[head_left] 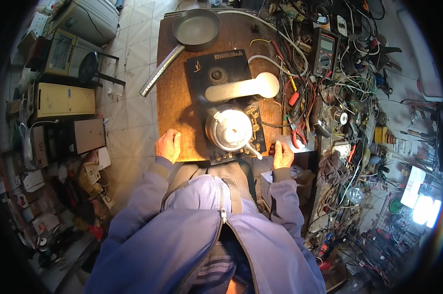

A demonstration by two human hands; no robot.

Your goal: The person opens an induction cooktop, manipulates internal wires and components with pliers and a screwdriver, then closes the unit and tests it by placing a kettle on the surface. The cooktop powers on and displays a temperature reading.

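Note:
My left hand [168,145] rests on the front left corner of the wooden table [175,110], fingers curled in with nothing seen in them. At the front right corner is my right hand [282,155], its fingers loosely bent together and also showing nothing held. Between them, nearer the right hand, a shiny metal kettle [216,128] stands on a black induction cooker [198,73]. Its lid is washed out by bright light, and a thin spout or handle points toward my right hand. A pale paddle-shaped piece [241,89] lies across above the cooker, behind the kettle.
At the table's far side sits a dark frying pan [197,28] with its metal handle [162,70] jutting past the left edge. Pliers [296,134], a multimeter [324,53] and tangled wires crowd the right. A dark stool [89,67] and a yellowish cabinet [67,100] stand leftward.

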